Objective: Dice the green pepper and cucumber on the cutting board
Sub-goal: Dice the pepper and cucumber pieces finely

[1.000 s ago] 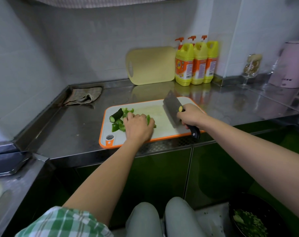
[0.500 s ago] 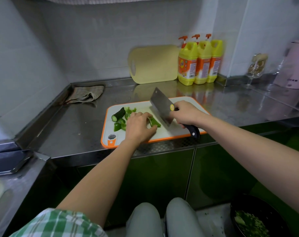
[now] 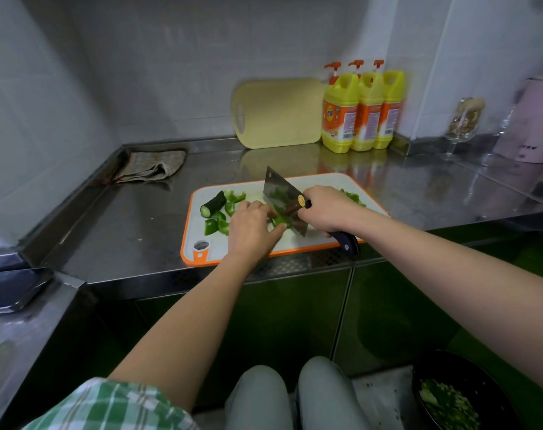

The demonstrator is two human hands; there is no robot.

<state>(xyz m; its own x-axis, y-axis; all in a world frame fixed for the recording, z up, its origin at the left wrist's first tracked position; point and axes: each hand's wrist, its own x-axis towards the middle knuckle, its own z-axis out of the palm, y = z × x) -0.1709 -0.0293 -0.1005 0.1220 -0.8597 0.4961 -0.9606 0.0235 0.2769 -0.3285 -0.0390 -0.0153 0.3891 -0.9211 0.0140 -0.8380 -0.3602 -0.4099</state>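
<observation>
Cleaver [image 3: 279,193], held in right grip [image 3: 326,212], lowered onto pepper [image 3: 279,221] pinched by left grip [image 3: 251,226].

Cleaver [image 3: 279,195] in right hand [image 3: 326,210], pepper [image 3: 279,221] under left hand [image 3: 251,226]

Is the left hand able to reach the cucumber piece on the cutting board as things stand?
Probably yes. The cucumber piece lies just left of the left hand on the cutting board, with only loose pepper bits between. The cleaver is on the other side. The hand holds a pepper strip.
</observation>
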